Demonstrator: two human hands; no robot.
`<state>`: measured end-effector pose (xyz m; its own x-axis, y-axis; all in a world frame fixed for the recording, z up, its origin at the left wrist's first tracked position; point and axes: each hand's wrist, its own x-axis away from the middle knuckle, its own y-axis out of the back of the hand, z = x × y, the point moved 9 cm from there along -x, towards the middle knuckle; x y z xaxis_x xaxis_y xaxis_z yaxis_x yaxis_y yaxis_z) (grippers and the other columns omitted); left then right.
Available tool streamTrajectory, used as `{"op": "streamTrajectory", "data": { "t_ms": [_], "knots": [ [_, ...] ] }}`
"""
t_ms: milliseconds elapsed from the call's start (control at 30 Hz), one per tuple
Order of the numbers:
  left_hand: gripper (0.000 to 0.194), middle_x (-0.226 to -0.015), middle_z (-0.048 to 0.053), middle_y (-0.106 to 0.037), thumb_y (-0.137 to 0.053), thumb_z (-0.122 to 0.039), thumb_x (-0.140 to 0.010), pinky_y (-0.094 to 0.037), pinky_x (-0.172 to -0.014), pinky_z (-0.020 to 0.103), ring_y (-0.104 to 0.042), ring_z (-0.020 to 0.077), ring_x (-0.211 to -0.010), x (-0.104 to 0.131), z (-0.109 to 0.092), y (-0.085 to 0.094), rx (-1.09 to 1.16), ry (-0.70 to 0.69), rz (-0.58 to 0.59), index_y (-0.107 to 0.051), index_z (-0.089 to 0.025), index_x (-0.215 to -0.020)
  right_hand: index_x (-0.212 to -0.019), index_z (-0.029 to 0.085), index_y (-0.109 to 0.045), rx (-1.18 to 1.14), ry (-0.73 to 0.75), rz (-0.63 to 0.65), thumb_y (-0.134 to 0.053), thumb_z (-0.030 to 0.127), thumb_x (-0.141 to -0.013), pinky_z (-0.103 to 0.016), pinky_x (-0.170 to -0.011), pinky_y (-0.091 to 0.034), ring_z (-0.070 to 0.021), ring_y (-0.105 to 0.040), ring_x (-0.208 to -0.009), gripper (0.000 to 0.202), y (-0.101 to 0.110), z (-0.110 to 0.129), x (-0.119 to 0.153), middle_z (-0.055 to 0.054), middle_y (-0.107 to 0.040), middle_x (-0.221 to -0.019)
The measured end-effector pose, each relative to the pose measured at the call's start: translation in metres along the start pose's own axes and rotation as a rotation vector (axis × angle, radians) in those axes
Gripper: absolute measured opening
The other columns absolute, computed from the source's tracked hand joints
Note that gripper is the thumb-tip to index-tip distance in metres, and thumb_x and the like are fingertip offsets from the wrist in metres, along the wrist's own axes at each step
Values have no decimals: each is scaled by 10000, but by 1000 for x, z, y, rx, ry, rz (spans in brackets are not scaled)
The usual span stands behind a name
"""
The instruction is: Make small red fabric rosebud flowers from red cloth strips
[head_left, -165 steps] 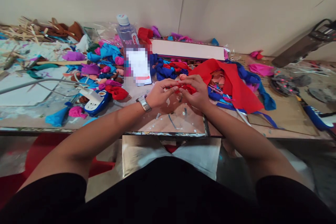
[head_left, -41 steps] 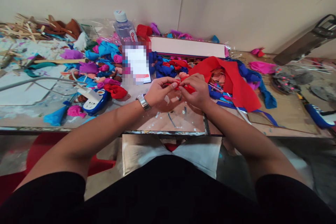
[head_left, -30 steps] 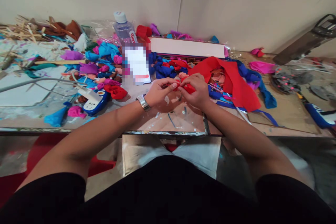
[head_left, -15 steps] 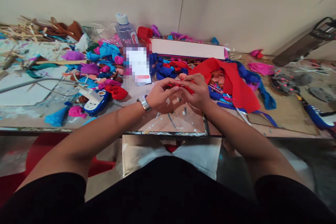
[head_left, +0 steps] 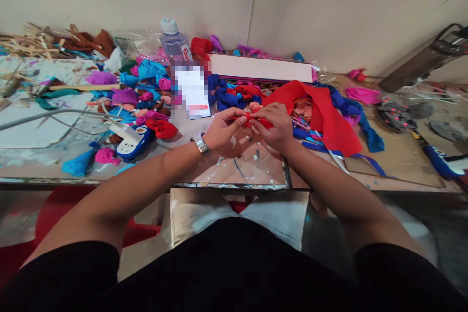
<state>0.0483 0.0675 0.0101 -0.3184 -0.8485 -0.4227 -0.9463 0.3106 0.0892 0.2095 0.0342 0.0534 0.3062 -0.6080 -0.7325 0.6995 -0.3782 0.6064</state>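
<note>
Head view. The left grip and the right grip meet above the surface, both narrowed to a pinch on a small red crepe-like piece. This piece lies between the two sets of fingertips, which partly cover it, so its full shape cannot be told. A metal-banded wristwatch encircles the wrist behind the left grip. Just beyond the fingertips is a peach-coloured rolled piece; farther beyond are crumpled dark blue pieces and a long pale flat panel. To the right of the right grip, a broad red strip arches over smaller scraps. Beyond and left of the left grip, a smartphone, its screen pixelated, stands before a clear bottle with a white cap. Farther left of the left grip are a crumpled red piece and a blue-and-white power socket. Well to the right of the right grip, a dark drinking flask is tilted.
</note>
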Motion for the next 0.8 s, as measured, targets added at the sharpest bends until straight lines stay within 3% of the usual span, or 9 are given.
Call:
{"op": "streamTrajectory", "data": {
  "t_ms": [200,500,667,800],
  "knots": [
    [520,-992,73,-815,-757,-699,-921,-584,-848,325,-735,185,-893,-1,2,4,-4,9,-37,-791,-190,-1020,-1001,254,-822,-28,5,-14,-693,574,-1015,-454,-938,-489,-267,-725,-978,346,1,2,0,-61,-839,-960],
    [475,-1017,64,-807,-754,-643,-950,-572,-891,319,-735,182,-933,1,4,-5,6,31,67,-796,-186,-1073,-1129,287,-813,-89,4,14,-673,524,-1029,-477,-963,-529,-274,-720,-1043,293,-2,5,0,-60,-832,-1045],
    [476,-1086,75,-792,-826,-614,-902,-590,-915,329,-737,188,-989,1,-1,-6,83,42,50,-751,-193,-1112,-1067,276,-779,-111,-1,-54,-685,514,-1025,-490,-969,-547,-275,-740,-1018,260,6,5,-3,-57,-828,-1027],
    [494,-990,44,-750,-882,-599,-852,-586,-828,295,-705,154,-885,1,4,-1,159,87,-14,-711,-201,-1090,-1059,264,-756,-129,15,-129,-704,488,-1022,-471,-966,-562,-261,-752,-991,233,14,6,-4,-56,-830,-1027]
  ]
}}
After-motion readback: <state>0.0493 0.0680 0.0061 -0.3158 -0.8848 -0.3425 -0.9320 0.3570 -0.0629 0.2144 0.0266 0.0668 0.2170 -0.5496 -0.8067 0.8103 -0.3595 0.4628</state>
